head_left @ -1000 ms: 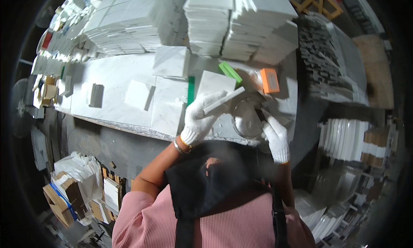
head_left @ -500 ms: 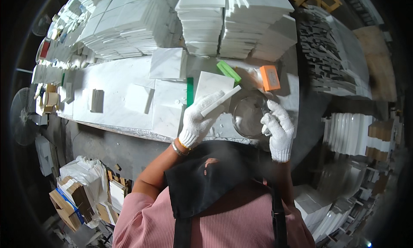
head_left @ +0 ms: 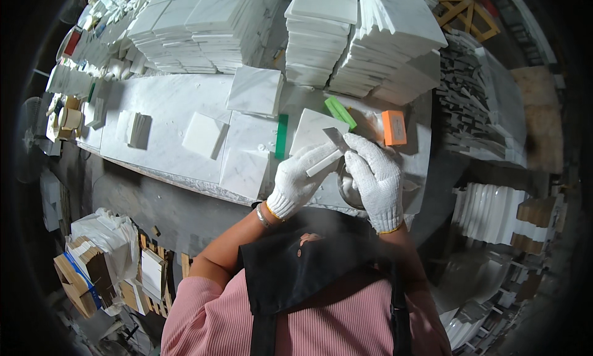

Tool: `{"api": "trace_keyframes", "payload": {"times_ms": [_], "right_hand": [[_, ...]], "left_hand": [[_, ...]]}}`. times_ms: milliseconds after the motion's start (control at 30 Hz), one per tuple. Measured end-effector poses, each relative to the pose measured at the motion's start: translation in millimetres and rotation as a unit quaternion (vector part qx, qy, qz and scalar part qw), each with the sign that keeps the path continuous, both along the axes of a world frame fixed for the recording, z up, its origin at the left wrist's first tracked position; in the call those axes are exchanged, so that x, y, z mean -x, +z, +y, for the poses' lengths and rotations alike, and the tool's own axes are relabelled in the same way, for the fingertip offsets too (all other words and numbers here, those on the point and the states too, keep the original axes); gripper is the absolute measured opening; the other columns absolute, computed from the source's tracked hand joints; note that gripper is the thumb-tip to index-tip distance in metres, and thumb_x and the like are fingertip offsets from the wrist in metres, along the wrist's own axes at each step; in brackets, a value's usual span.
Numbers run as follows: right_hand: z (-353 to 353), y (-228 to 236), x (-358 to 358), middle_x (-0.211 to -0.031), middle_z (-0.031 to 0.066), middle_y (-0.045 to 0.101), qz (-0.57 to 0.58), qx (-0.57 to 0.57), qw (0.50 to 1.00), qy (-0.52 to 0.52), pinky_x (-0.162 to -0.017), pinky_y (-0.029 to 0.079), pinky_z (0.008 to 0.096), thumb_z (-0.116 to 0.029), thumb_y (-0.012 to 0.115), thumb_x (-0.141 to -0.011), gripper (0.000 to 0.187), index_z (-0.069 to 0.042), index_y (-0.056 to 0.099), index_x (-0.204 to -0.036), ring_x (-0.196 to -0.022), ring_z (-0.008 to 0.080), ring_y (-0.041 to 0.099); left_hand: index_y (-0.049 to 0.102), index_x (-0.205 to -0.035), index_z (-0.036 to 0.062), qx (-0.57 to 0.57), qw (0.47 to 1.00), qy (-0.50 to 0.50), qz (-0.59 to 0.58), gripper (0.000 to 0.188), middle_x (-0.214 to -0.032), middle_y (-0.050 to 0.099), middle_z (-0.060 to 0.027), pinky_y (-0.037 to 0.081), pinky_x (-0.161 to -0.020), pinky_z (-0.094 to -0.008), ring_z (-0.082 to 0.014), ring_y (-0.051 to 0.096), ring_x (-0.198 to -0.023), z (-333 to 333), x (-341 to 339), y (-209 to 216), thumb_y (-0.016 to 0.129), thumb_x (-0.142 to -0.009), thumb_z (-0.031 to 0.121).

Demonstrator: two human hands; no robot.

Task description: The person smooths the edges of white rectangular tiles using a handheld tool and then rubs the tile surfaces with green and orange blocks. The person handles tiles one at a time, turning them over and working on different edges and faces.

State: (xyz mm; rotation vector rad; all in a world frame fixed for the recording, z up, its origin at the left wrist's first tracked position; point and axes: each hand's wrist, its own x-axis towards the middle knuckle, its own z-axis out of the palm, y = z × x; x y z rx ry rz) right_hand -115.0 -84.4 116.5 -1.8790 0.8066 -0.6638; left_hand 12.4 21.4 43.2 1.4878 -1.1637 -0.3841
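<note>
My gloved left hand (head_left: pixel 299 178) is closed on a white tile (head_left: pixel 322 163), its narrow edge turned up. My gloved right hand (head_left: pixel 378 180) pinches a thin, flat grey blade (head_left: pixel 335 138) against that edge, close to the tile's far end. Under my right hand sits a round bowl (head_left: pixel 349 194), mostly covered by the hand. Just beyond both hands lies a square white marble tile (head_left: pixel 315 130). Past it are a bright green block (head_left: pixel 340 113) and an orange box (head_left: pixel 394 128).
Tall stacks of marble tiles (head_left: pixel 321 31) line the back of the worktable (head_left: pixel 167 99). A dark green strip (head_left: pixel 281 136) lies left of my hands, beside more tiles (head_left: pixel 245 170). To the left are a single tile (head_left: pixel 205 135) and a small upright group (head_left: pixel 131 128).
My right hand has come up and left from the bowl to the tile's edge, with the grey blade now showing in its fingers. My left hand still holds the tile; the whole view has shifted slightly.
</note>
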Motion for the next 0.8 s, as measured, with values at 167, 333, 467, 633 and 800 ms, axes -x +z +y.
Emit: {"api": "trace_keyframes", "payload": {"times_ms": [167,333,467,633,800], "right_hand": [[-3.0,3.3,-2.0,-0.100,0.0143,0.073,0.018,-0.013,1.000,-0.001,-0.076,0.055,0.0297,-0.002,0.064,-0.090,0.024,0.003,0.068,-0.113,-0.086,0.0188,0.069],[0.6,14.2,-7.0,-0.102,0.0142,0.073,0.044,-0.143,0.988,-0.032,-0.073,0.055,0.0283,-0.002,0.065,-0.091,0.024,0.002,0.068,-0.114,-0.085,0.0174,0.069],[-0.7,2.2,-7.3,-0.103,0.0153,0.072,0.012,0.032,0.999,0.015,-0.072,0.056,0.0289,-0.002,0.064,-0.091,0.026,0.003,0.067,-0.116,-0.081,0.0161,0.069],[-4.1,-0.4,-14.0,-0.080,0.0048,0.068,-0.019,0.105,0.994,0.025,-0.058,0.049,0.0219,-0.003,0.064,-0.091,0.026,0.003,0.068,-0.116,-0.064,0.0067,0.061],[-2.2,12.0,-11.4,-0.077,0.0019,0.066,0.020,-0.068,0.997,0.017,-0.051,0.041,0.0193,-0.003,0.063,-0.092,0.028,0.001,0.067,-0.119,-0.055,0.0022,0.050]], "left_hand": [[0.071,-0.116,0.0102,0.017,1.000,0.007,-0.018,0.035,-0.117,0.070,-0.0108,0.056,-0.084,-0.0333,-0.0278,0.068,-0.102,-1.9,0.9,-0.5,0.075,-0.082,0.008],[0.071,-0.117,0.0106,0.022,1.000,0.006,-0.002,0.036,-0.118,0.069,-0.0107,0.056,-0.084,-0.0331,-0.0275,0.068,-0.102,-2.6,1.4,-1.5,0.074,-0.082,0.008],[0.071,-0.117,0.0120,0.012,1.000,0.015,-0.005,0.035,-0.118,0.069,-0.0102,0.056,-0.084,-0.0325,-0.0270,0.068,-0.104,-2.3,4.1,-5.2,0.073,-0.082,0.008],[0.070,-0.119,0.0131,0.028,0.998,0.033,-0.046,0.036,-0.117,0.068,-0.0092,0.056,-0.081,-0.0318,-0.0268,0.068,-0.101,-3.9,5.1,-4.8,0.073,-0.083,0.009],[0.070,-0.120,0.0152,0.026,0.998,0.037,-0.045,0.037,-0.118,0.068,-0.0089,0.056,-0.079,-0.0316,-0.0262,0.069,-0.096,-2.9,7.1,-9.4,0.072,-0.083,0.009]]}}
